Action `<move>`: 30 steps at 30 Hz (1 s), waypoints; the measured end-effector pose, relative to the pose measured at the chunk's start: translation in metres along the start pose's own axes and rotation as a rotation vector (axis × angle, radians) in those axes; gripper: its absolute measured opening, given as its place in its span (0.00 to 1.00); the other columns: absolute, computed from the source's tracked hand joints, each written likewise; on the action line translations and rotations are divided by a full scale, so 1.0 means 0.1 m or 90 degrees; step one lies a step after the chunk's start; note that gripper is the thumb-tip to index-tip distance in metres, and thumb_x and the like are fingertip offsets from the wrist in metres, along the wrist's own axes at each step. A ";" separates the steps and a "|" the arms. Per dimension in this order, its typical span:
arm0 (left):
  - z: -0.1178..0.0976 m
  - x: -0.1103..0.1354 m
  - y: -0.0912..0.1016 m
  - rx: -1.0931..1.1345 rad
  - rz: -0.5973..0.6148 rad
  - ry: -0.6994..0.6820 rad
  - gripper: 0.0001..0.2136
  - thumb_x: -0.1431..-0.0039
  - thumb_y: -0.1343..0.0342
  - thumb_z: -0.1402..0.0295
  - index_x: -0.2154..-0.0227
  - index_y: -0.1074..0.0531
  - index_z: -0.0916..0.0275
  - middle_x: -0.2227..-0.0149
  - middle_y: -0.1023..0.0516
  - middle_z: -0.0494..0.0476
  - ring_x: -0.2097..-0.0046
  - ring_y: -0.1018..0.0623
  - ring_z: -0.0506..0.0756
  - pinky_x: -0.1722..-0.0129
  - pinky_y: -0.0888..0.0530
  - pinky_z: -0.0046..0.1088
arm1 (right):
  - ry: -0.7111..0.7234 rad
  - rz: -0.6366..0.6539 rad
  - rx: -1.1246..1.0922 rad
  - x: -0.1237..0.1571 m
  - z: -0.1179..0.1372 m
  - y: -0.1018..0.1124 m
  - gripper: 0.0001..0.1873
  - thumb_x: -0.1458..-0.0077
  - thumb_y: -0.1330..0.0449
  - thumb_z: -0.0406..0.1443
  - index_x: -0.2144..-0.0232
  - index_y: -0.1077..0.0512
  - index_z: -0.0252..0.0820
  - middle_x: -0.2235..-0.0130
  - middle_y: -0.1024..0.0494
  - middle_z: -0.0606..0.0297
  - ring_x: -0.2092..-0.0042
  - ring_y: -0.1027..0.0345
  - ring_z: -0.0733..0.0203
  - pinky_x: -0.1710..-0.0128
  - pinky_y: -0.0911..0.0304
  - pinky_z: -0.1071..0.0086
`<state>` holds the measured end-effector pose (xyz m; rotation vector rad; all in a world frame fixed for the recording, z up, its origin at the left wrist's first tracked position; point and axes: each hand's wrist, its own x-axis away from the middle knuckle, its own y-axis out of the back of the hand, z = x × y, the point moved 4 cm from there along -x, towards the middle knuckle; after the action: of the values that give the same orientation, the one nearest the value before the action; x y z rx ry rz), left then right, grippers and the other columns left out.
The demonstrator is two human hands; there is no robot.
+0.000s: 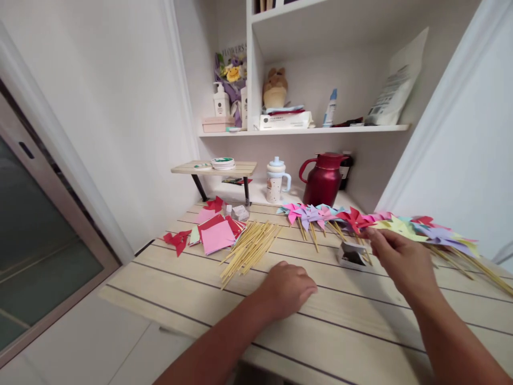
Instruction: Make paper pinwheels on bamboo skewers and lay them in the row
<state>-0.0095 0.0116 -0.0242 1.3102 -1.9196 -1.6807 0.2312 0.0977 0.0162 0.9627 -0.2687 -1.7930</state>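
My left hand (288, 289) rests on the slatted table in a loose fist, just right of a pile of thin wooden sticks (252, 246); no object shows in it. My right hand (403, 259) is raised over the table, thumb and fingertips pinched together. Whatever the pinch holds is too small or hidden to make out. Just below and left of those fingertips sits a small open box (352, 255) with a dark inside. Behind the fingertips lies a red paper pinwheel (355, 219), among a row of several pastel pinwheels (312, 215) on sticks.
Left of the sticks lie coloured paper squares (218, 237), red folded paper pieces (177, 241) and small clear boxes (240, 213). Along the back stand a sippy cup (274, 184), a red thermos jug (324, 179) and a small raised stand (188, 168) bearing tape rolls (223, 163).
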 end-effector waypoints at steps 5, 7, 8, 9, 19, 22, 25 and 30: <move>0.21 0.40 0.53 -0.213 -0.099 -0.055 0.08 0.34 0.49 0.72 0.61 0.24 0.60 0.61 0.21 0.56 0.59 0.25 0.55 0.56 0.33 0.35 | 0.069 0.192 -0.055 0.15 0.30 -0.32 0.26 0.42 0.48 0.54 0.67 0.21 0.42 0.80 0.27 0.65 0.78 0.35 0.59 0.75 0.41 0.66; 0.49 0.53 0.80 -0.266 -0.157 0.035 0.09 0.35 0.49 0.72 0.59 0.24 0.59 0.57 0.22 0.59 0.55 0.25 0.58 0.55 0.31 0.38 | 0.099 0.263 -0.069 0.20 0.36 -0.41 0.25 0.41 0.49 0.53 0.67 0.21 0.42 0.78 0.27 0.66 0.78 0.35 0.59 0.74 0.39 0.66; 0.64 0.59 0.93 -0.280 -0.183 0.098 0.10 0.36 0.48 0.72 0.55 0.25 0.58 0.52 0.23 0.60 0.51 0.26 0.59 0.52 0.31 0.39 | 0.108 0.291 -0.073 0.22 0.38 -0.43 0.25 0.40 0.49 0.53 0.67 0.22 0.42 0.78 0.27 0.65 0.78 0.35 0.60 0.73 0.39 0.66; 0.77 0.64 1.04 -0.292 -0.190 0.145 0.14 0.37 0.45 0.72 0.49 0.27 0.57 0.46 0.26 0.62 0.45 0.29 0.62 0.48 0.32 0.43 | 0.111 0.309 -0.075 0.23 0.38 -0.45 0.24 0.40 0.49 0.52 0.67 0.22 0.42 0.77 0.26 0.65 0.78 0.35 0.60 0.73 0.39 0.66; 1.29 0.69 1.25 -0.301 -0.018 0.351 0.31 0.42 0.40 0.61 0.37 0.40 0.59 0.31 0.44 0.68 0.31 0.46 0.68 0.36 0.46 0.51 | 0.127 0.337 -0.066 0.24 0.34 -0.52 0.23 0.39 0.49 0.52 0.67 0.23 0.43 0.76 0.25 0.65 0.77 0.33 0.60 0.73 0.38 0.67; 1.40 0.70 1.20 -0.266 0.045 0.393 0.29 0.43 0.41 0.61 0.39 0.37 0.60 0.32 0.43 0.70 0.31 0.46 0.69 0.37 0.45 0.54 | 0.140 0.339 -0.057 0.24 0.34 -0.51 0.23 0.38 0.50 0.52 0.66 0.23 0.44 0.76 0.26 0.65 0.76 0.33 0.60 0.72 0.38 0.67; 1.53 0.73 1.16 -0.238 0.079 0.413 0.27 0.46 0.40 0.59 0.43 0.32 0.61 0.35 0.37 0.71 0.33 0.41 0.71 0.39 0.42 0.55 | 0.146 0.343 -0.046 0.25 0.36 -0.50 0.23 0.38 0.51 0.51 0.66 0.24 0.44 0.76 0.27 0.66 0.76 0.33 0.60 0.72 0.38 0.67; 1.67 0.79 1.12 -0.186 0.117 0.418 0.28 0.44 0.44 0.58 0.42 0.34 0.64 0.35 0.36 0.71 0.34 0.38 0.69 0.39 0.38 0.47 | 0.144 0.350 -0.040 0.26 0.39 -0.49 0.23 0.38 0.50 0.53 0.68 0.25 0.45 0.76 0.27 0.67 0.76 0.33 0.60 0.71 0.39 0.67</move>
<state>-0.2206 0.0499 0.0000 1.3041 -1.3120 -1.1786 0.1662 0.0868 0.0008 0.9290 -0.2976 -1.1767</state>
